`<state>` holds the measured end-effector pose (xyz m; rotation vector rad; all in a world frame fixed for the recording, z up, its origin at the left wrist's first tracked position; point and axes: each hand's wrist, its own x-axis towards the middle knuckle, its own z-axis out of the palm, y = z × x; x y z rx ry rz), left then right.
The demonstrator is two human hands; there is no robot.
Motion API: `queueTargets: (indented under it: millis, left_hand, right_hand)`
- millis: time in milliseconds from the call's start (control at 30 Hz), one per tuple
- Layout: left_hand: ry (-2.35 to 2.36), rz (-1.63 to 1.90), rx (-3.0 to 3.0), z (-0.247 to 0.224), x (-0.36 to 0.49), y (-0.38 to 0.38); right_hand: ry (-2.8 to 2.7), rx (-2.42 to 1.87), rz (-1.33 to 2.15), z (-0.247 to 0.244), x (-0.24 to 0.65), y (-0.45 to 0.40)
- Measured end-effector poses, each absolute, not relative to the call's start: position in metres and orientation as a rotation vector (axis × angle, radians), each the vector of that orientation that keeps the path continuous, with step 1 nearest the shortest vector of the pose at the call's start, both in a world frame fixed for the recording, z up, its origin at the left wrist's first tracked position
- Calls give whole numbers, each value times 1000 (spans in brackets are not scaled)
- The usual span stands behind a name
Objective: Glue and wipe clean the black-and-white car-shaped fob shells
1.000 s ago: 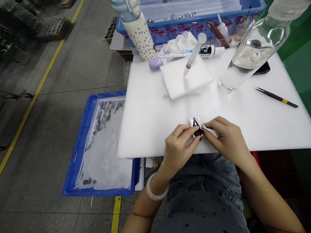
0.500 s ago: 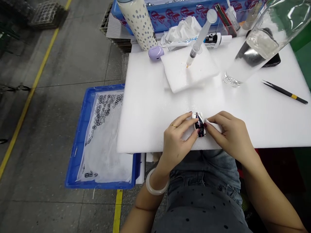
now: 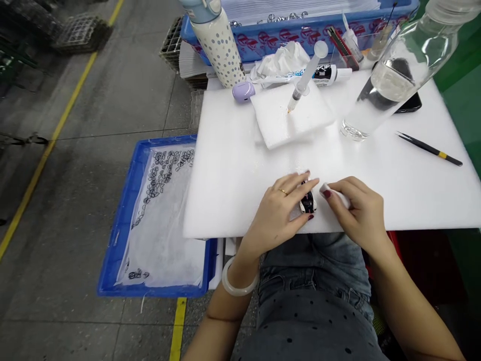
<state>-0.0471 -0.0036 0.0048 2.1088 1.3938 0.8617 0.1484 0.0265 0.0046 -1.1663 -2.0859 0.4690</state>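
Near the front edge of the white foam board [image 3: 240, 200], a small black-and-white toy car [image 3: 308, 201] lies under my left hand [image 3: 280, 213]. The fingers of that hand reach over its far end and the thumb is at its near end, so part of it is hidden. To the right, my right hand [image 3: 356, 208] pinches a folded white cloth [image 3: 340, 198] between thumb and fingers, a little apart from the car. Farther back, a syringe [image 3: 306, 77] stands tilted with its orange tip at a white foam pad [image 3: 293, 120].
A tall clear bottle [image 3: 391, 80] and black tweezers [image 3: 430, 148] are at the right. Behind the pad are a glue tube [image 3: 326, 74], a purple case [image 3: 243, 92], a dotted flask [image 3: 221, 50] and a blue bin [image 3: 270, 37]. A blue tray [image 3: 116, 235] with small black rings sits left.
My right hand has drawn the cloth away from the car to the right. My left fingers have shifted and stretched farther over the car. The view has moved slightly.
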Motion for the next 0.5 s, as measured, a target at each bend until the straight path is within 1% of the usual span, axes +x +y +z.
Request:
queueTargets:
  millis: [100, 200, 300, 500]
  left_hand:
    - [1520, 969, 2075, 0, -46, -3]
    - [1619, 1075, 2001, -4, -46, -7]
    - [1571, 1071, 1953, -4, -49, -11]
    - [1533, 1027, 1945, -3, -54, -14]
  right_hand:
    - [-2001, -1141, 404, 1, 153, 22]
    - [-2075, -1050, 216, -7, 155, 14]
    - [-2094, -985, 81, -12, 154, 8]
    - [-2174, -1008, 10, -10, 146, 3]
